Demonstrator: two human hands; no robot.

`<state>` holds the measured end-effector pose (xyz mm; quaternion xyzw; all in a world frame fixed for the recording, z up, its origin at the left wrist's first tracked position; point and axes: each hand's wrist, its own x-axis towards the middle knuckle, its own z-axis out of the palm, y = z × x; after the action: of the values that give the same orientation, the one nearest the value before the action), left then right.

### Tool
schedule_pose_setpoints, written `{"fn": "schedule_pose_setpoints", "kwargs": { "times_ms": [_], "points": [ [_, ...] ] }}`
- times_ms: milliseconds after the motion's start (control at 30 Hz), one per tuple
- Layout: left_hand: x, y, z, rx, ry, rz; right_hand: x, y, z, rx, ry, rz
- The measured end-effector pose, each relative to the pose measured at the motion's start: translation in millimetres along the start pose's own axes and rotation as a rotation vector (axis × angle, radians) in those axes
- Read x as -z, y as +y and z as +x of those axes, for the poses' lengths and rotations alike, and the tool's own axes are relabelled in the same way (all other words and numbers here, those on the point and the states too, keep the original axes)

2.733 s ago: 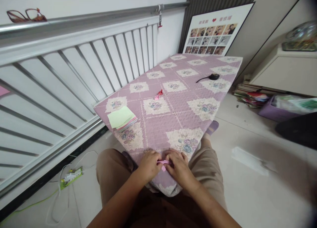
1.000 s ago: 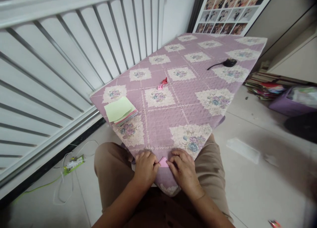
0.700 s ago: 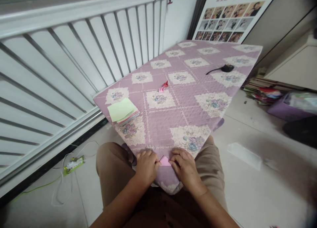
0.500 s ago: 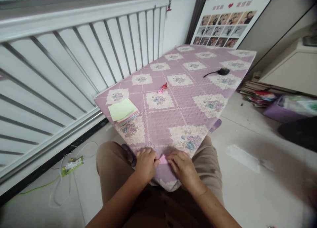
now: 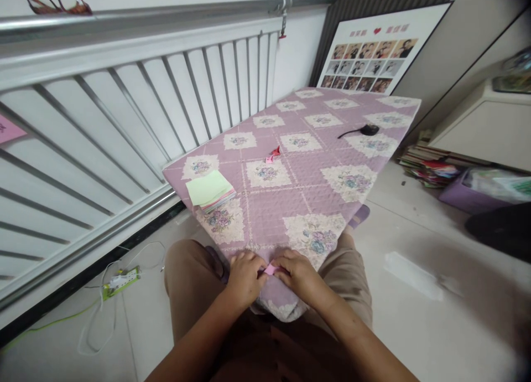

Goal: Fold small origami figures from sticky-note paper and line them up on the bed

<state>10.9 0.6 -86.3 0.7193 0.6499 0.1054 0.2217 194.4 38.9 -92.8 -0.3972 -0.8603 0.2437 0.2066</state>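
Note:
A small folded piece of pink paper (image 5: 271,269) lies at the near corner of the cloth-covered table (image 5: 269,207). My left hand (image 5: 245,277) pinches its left side between thumb and fingers. From the other side, my right hand (image 5: 299,272) has its thumb and fingers closed on the paper, and they cover part of it. Farther up the table sit a pink folded paper piece (image 5: 269,159) and a red one (image 5: 276,151), touching or nearly so. A stack of square coloured paper (image 5: 211,189), pale green on top, rests near the left edge.
A black object with a thin tail (image 5: 369,130) lies on the far right of the table. A white radiator (image 5: 182,94) runs along the left side. On the floor are a power strip (image 5: 121,282) with cables and a purple bin (image 5: 464,194). Glasses (image 5: 58,4) rest on the pipe.
The pink paper has gone from a flat triangular shape to a narrower, tilted one. My right hand has moved slightly left, closer to my left hand. The camera view has tipped upward.

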Motion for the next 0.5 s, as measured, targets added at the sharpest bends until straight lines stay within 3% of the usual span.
{"fn": "schedule_pose_setpoints", "kwargs": {
  "times_ms": [167,300,500],
  "points": [
    [-1.6,0,1,0.010,0.024,-0.014,0,0,1,0.026,-0.003,-0.022],
    [-1.6,0,3,0.002,0.079,-0.117,0,-8,4,0.031,-0.015,-0.168],
    [-4.5,1,10,-0.012,0.159,-0.329,1,-21,13,-0.066,-0.073,-0.338]
  ]
}}
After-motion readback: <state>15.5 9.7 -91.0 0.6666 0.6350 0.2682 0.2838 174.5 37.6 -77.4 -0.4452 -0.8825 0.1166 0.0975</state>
